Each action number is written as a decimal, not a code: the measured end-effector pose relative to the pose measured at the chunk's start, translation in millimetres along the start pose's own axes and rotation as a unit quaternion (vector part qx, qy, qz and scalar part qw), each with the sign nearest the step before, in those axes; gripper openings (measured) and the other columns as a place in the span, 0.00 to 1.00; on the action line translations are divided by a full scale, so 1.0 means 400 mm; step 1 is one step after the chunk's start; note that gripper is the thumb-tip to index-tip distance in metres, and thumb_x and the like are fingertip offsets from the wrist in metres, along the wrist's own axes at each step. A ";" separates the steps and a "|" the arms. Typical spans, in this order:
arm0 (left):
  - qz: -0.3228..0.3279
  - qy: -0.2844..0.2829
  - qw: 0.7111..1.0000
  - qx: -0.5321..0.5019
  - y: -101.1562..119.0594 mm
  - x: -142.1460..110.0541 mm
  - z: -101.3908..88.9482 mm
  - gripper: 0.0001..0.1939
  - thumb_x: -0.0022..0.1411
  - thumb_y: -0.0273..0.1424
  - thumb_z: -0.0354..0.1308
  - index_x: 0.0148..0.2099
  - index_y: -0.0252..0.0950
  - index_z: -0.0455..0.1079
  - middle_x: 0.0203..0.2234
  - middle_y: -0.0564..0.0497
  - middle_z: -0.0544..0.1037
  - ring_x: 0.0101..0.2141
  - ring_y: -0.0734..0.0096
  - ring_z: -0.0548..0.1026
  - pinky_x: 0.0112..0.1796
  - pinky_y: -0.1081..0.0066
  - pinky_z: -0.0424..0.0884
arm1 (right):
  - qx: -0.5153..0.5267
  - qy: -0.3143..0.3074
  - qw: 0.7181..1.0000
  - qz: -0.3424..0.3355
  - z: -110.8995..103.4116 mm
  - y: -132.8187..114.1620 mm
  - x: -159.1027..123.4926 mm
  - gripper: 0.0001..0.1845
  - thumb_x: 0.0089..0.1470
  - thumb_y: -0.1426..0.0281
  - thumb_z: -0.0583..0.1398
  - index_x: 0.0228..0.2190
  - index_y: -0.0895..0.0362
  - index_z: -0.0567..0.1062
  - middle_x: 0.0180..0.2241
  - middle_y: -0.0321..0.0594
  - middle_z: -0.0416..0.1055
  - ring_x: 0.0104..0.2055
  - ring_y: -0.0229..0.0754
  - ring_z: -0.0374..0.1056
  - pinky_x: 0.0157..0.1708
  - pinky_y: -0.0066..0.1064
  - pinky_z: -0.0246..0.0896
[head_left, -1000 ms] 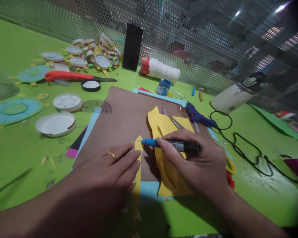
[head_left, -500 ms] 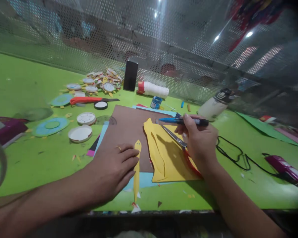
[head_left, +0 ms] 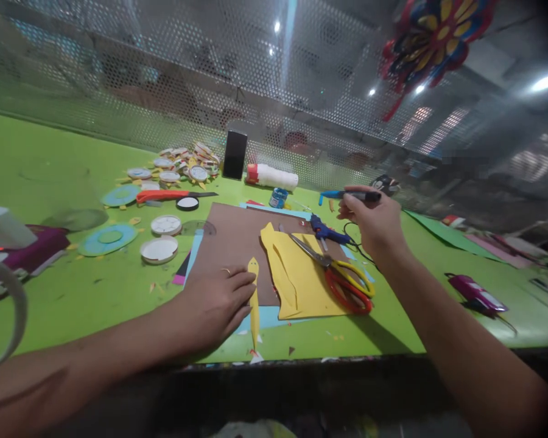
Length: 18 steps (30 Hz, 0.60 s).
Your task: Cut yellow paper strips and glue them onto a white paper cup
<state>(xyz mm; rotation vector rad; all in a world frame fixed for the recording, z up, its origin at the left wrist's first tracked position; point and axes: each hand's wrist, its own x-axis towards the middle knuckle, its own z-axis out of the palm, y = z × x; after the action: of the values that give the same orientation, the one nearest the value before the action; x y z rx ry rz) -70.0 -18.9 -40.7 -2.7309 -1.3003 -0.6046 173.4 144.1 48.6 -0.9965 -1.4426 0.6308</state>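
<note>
- A narrow yellow paper strip [head_left: 254, 316] lies at the front of the work area, its pointed far end on a brown sheet [head_left: 231, 240], its near tip close to the table's front edge; two small dots show near the far end
- The left hand [head_left: 219, 301] rests flat on the strip's left side, fingers stretched out and lying side by side, a ring on one of them
- The right hand [head_left: 377, 222] is raised to the right, fingers and thumb clamped on a blue marker [head_left: 331, 194], which points left and is well apart from the strip
- Right of the strip lies a larger yellow sheet [head_left: 313, 286], with a curved cut along its left part
- Scissors [head_left: 317, 254] with red and yellow handles rest on that sheet
- Light blue paper [head_left: 267, 316] sticks out beneath the brown sheet
- A blue glue gun [head_left: 324, 230] lies just beyond the scissors
- Beyond the brown sheet stand a small blue jar [head_left: 278, 198] and a dark phone [head_left: 234, 155], with stacked white cups [head_left: 274, 176] on their side
- To the left lie a red-handled knife [head_left: 162, 196], white round lids [head_left: 159, 250] and a pile of small decorated discs [head_left: 187, 163]
- All this sits on a green table [head_left: 119, 286]
</note>
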 end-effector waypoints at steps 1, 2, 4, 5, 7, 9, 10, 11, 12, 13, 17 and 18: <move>-0.002 -0.001 1.000 -0.001 0.001 -0.001 -0.001 0.16 0.64 0.31 0.47 0.49 0.30 0.70 0.47 0.40 0.74 0.49 0.56 0.69 0.50 0.57 0.65 | 0.002 0.007 1.000 0.003 0.003 0.004 0.008 0.08 0.44 0.74 0.63 0.31 0.58 0.75 0.18 0.32 0.70 0.19 0.35 0.66 0.21 0.29 0.66; -0.003 -0.001 1.000 -0.003 0.002 -0.001 -0.002 0.16 0.64 0.31 0.47 0.49 0.30 0.70 0.47 0.40 0.74 0.49 0.56 0.69 0.50 0.57 0.65 | 0.004 0.013 1.000 0.008 0.007 0.009 0.016 0.06 0.45 0.73 0.63 0.30 0.58 0.75 0.18 0.32 0.69 0.18 0.35 0.66 0.21 0.29 0.66; 0.000 0.003 1.000 -0.011 0.004 0.000 -0.005 0.15 0.64 0.31 0.47 0.48 0.31 0.70 0.45 0.40 0.75 0.49 0.57 0.69 0.50 0.57 0.66 | 0.005 0.026 0.999 0.019 0.014 0.023 0.032 0.03 0.47 0.72 0.62 0.28 0.58 0.73 0.17 0.32 0.69 0.17 0.34 0.64 0.20 0.29 0.65; 0.002 0.011 1.000 -0.015 0.005 0.000 -0.006 0.15 0.64 0.30 0.47 0.47 0.32 0.70 0.44 0.40 0.75 0.48 0.58 0.70 0.49 0.57 0.66 | 0.004 0.034 0.999 0.022 0.017 0.031 0.040 0.03 0.49 0.71 0.62 0.27 0.59 0.73 0.17 0.32 0.68 0.16 0.34 0.64 0.20 0.28 0.65; 0.008 0.037 0.999 -0.019 0.007 0.001 -0.005 0.14 0.64 0.30 0.46 0.47 0.34 0.70 0.42 0.42 0.75 0.47 0.60 0.70 0.48 0.58 0.67 | -0.004 0.050 0.998 0.025 0.017 0.047 0.056 0.06 0.51 0.70 0.61 0.25 0.60 0.72 0.17 0.32 0.68 0.16 0.32 0.63 0.20 0.27 0.64; 0.016 0.064 0.998 -0.008 0.006 0.000 0.001 0.13 0.64 0.30 0.46 0.46 0.36 0.70 0.42 0.43 0.76 0.46 0.60 0.71 0.46 0.59 0.69 | -0.017 0.060 0.998 0.029 0.015 0.063 0.074 0.09 0.53 0.69 0.60 0.25 0.61 0.72 0.19 0.32 0.68 0.18 0.32 0.64 0.22 0.27 0.65; 0.015 0.079 0.997 0.004 0.003 0.000 0.006 0.13 0.64 0.30 0.46 0.46 0.36 0.70 0.42 0.43 0.76 0.46 0.59 0.71 0.45 0.59 0.70 | -0.022 0.061 0.997 0.035 0.014 0.070 0.085 0.09 0.54 0.69 0.60 0.26 0.62 0.72 0.21 0.32 0.69 0.19 0.32 0.64 0.23 0.27 0.65; 0.012 0.090 0.996 0.016 -0.001 -0.001 0.014 0.13 0.63 0.29 0.47 0.45 0.36 0.70 0.42 0.43 0.76 0.45 0.59 0.72 0.44 0.59 0.70 | -0.028 0.060 0.997 0.040 0.014 0.076 0.097 0.09 0.56 0.68 0.59 0.30 0.62 0.72 0.24 0.32 0.70 0.22 0.32 0.66 0.24 0.27 0.66; 0.022 0.089 0.995 0.026 -0.007 -0.002 0.023 0.13 0.63 0.30 0.47 0.45 0.37 0.70 0.42 0.45 0.76 0.44 0.59 0.72 0.43 0.61 0.71 | -0.033 0.059 0.997 0.045 0.014 0.081 0.109 0.09 0.57 0.67 0.58 0.34 0.62 0.72 0.29 0.35 0.71 0.25 0.33 0.68 0.26 0.29 0.67; 0.022 0.101 0.994 0.034 -0.014 -0.002 0.034 0.13 0.62 0.29 0.47 0.45 0.38 0.69 0.42 0.46 0.77 0.43 0.60 0.73 0.42 0.61 0.71 | -0.038 0.057 0.996 0.050 0.016 0.084 0.121 0.10 0.58 0.67 0.57 0.37 0.61 0.72 0.33 0.37 0.72 0.29 0.35 0.69 0.28 0.30 0.68; 0.073 0.181 0.980 0.048 -0.045 -0.003 0.089 0.13 0.59 0.30 0.48 0.46 0.37 0.67 0.40 0.46 0.77 0.41 0.59 0.73 0.40 0.63 0.72 | -0.055 0.040 0.995 0.071 0.047 0.085 0.159 0.14 0.59 0.66 0.57 0.44 0.60 0.70 0.42 0.42 0.70 0.38 0.41 0.70 0.36 0.37 0.69; 0.070 0.193 0.978 0.048 -0.051 -0.003 0.102 0.13 0.58 0.30 0.47 0.45 0.38 0.67 0.39 0.47 0.78 0.41 0.59 0.73 0.40 0.63 0.71 | -0.059 0.031 0.995 0.075 0.062 0.085 0.166 0.14 0.59 0.66 0.57 0.45 0.59 0.69 0.43 0.42 0.70 0.39 0.41 0.70 0.37 0.38 0.68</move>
<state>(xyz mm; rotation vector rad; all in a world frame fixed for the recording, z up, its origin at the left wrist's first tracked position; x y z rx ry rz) -73.0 2.1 -81.2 -2.4367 -1.0084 -0.9678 161.7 222.0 49.9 -1.2154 -1.3715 0.6230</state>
